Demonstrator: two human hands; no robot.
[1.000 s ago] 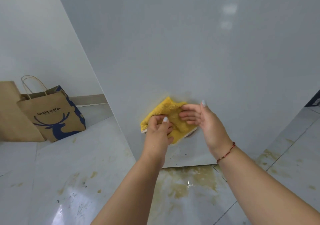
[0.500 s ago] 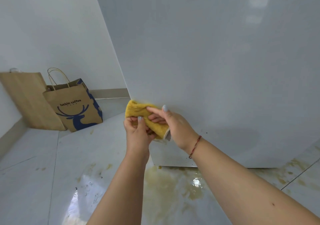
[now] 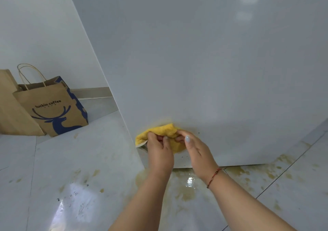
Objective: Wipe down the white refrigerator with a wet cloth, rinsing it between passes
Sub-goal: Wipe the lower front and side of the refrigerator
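The white refrigerator [image 3: 204, 62] fills the upper right of the head view, its flat side panel reaching down to the floor. A yellow cloth [image 3: 163, 130] is bunched against the panel's lower left corner. My left hand [image 3: 159, 152] pinches the cloth's left part between thumb and fingers. My right hand [image 3: 197, 152], with a red thread bracelet at the wrist, grips the cloth's right part. A yellow tint reflects on the panel just above the cloth. The cloth's lower half is hidden behind my hands.
A brown paper bag with a blue deer print [image 3: 51, 106] stands on the floor at left, with a plain brown bag [image 3: 12, 110] behind it. The pale tiled floor [image 3: 88, 159] carries yellowish stains and a wet patch [image 3: 190, 182] below the refrigerator.
Both hands have shifted the cloth right from the refrigerator's left edge, lower on the panel. The cloth is now more bunched between my fingers.
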